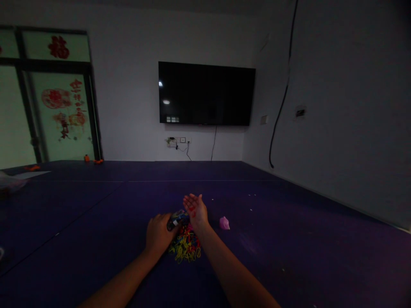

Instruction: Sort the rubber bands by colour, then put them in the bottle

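Observation:
My left hand (159, 234) is closed around a dark, shiny object with blue and white patches (177, 219), perhaps a packet; its exact kind I cannot make out. Close beside it, my right hand (197, 211) is held palm up with the fingers stretched out. Small red pieces (192, 209) show on that palm. Below and between the hands lies a heap of small coloured loops (185, 247), mostly yellow, with red, pink and blue among them. Just right of my right wrist sits a small pink, ridged object (224, 223).
The floor has a purple mat (289, 256) with tiny white scraps on it. A black television (207, 94) hangs on the far wall. From the right wall dangles a black cable (280, 111). Small orange objects (98, 161) lie by the glass door (61, 113); pale plastic (13, 183) lies far left.

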Demonstrator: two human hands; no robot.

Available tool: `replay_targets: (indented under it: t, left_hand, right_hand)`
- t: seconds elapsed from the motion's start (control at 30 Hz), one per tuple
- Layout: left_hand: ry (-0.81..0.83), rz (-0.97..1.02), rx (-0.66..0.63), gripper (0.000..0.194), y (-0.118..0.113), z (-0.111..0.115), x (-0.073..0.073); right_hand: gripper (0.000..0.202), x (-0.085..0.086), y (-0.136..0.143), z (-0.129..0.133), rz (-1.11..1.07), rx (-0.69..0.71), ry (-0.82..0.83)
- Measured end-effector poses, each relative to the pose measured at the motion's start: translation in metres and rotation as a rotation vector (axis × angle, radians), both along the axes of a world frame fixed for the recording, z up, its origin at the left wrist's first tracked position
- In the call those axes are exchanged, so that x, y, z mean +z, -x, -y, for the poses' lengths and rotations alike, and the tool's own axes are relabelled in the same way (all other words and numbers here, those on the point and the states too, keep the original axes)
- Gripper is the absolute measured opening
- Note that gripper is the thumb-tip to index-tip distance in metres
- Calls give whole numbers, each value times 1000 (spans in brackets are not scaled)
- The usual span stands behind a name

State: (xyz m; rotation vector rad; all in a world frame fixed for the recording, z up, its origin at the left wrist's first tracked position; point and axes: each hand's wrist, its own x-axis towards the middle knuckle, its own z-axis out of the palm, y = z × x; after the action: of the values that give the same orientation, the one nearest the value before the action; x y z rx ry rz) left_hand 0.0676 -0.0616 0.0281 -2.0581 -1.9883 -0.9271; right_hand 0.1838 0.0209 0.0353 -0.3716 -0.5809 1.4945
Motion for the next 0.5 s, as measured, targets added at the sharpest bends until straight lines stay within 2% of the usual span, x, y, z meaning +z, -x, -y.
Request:
replay_targets:
  t: [0.13, 0.27, 0.37, 0.5]
  left_hand:
    - [-76, 104, 11, 31, 1, -3, -4]
    - [-147, 250, -28, 39, 2, -3, -4]
    - [-174, 371, -81, 42, 2, -1, -3]
    - [-181, 468, -82, 45, 3, 1, -1]
  right_hand:
    - [42, -3, 3, 1, 92, -14, -39]
    - [45, -10, 7, 5, 349, -70, -132]
    - [47, -16, 8, 12, 597, -171, -286]
    - [48, -19, 7, 23, 906, -331, -457]
